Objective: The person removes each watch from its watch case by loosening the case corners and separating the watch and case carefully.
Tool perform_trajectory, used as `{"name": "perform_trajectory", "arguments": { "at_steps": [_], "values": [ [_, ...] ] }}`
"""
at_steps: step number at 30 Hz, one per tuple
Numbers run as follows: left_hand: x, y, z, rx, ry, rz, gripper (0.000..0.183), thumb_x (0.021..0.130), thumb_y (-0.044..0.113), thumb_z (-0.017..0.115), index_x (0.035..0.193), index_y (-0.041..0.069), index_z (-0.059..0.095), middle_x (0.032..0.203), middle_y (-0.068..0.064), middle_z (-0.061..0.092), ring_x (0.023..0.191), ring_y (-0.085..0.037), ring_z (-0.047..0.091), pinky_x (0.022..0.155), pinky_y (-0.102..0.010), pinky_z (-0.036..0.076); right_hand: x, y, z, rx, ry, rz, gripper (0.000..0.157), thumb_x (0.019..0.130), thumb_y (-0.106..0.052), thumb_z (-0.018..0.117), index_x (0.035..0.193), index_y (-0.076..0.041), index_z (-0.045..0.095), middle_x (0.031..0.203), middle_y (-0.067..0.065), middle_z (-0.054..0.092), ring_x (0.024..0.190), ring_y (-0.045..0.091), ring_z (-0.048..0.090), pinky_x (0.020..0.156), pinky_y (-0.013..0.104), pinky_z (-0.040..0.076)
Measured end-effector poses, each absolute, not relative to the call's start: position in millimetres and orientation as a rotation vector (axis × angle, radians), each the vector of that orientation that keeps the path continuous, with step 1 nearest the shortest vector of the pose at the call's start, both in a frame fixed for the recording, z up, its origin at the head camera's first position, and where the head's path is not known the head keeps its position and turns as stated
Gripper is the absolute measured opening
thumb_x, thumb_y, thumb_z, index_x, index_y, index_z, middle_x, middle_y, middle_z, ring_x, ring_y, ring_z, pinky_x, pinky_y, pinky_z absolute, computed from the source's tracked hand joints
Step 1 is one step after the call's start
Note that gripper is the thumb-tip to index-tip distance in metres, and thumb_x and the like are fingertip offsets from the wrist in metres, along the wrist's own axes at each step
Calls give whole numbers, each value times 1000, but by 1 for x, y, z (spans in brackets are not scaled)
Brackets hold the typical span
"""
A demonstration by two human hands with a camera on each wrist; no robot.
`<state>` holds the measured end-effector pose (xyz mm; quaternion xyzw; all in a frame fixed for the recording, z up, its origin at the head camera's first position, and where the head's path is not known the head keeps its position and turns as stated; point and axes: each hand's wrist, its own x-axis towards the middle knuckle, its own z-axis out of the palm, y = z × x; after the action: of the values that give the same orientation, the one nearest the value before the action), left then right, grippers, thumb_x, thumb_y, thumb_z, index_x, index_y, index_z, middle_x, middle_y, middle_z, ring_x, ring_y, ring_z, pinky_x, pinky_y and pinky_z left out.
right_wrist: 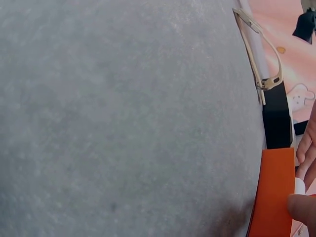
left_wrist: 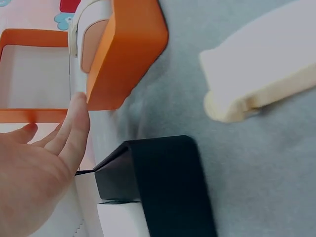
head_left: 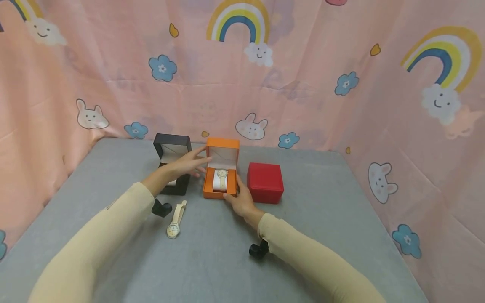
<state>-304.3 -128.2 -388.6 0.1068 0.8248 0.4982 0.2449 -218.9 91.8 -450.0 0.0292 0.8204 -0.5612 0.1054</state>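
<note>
An open orange watch box [head_left: 222, 143] stands at the middle of the table, its lid upright. Inside it a watch with a pale strap [head_left: 222, 173] is wrapped round a white cushion. My right hand [head_left: 243, 202] grips the box's front right corner, the thumb [right_wrist: 302, 210] at the front and fingers along the side. My left hand [head_left: 187, 164] reaches over the black watch box [head_left: 174, 138], its extended fingers at the left edge of the orange lid. The black box is open too, with a white cushion inside, partly hidden by my left arm.
A closed red box [head_left: 265, 183] stands just right of the orange one. Nearer me, a second pale-strapped watch [head_left: 173, 229] lies on the grey tabletop [head_left: 322, 235]. Behind the table hangs a pink patterned curtain [head_left: 204, 101].
</note>
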Motion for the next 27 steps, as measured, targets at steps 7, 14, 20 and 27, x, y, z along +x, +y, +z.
{"name": "perform_trajectory", "arguments": {
  "at_steps": [7,14,20,27],
  "values": [
    [-296,-134,-394,349,2301,1355,68,108,38,45,164,18,12,161,-22,37,132,-38,56,104,-48,52,-220,91,-450,104,2419,-1635,85,97,-14,67,164,-15,15,169,11,23,157,28,23,124,49,27],
    [-288,-142,-396,432,2353,1356,62,108,35,46,162,14,23,158,-23,41,131,-41,55,102,-49,53,-219,91,-451,99,2420,-1640,85,97,-13,67,164,-14,15,169,10,22,157,28,22,125,48,27],
    [-279,-146,-394,456,2376,1392,59,107,39,48,159,14,33,156,-20,45,133,-40,55,103,-51,52,-218,90,-448,106,2417,-1645,85,97,-14,68,164,-14,16,170,9,22,157,27,22,124,48,28],
    [-270,-144,-394,495,2363,1439,56,107,33,51,155,9,39,157,-19,45,140,-39,49,107,-56,48,-221,90,-452,85,2428,-1642,84,97,-12,67,163,-12,16,169,11,23,157,28,23,124,48,28]
  ]
}}
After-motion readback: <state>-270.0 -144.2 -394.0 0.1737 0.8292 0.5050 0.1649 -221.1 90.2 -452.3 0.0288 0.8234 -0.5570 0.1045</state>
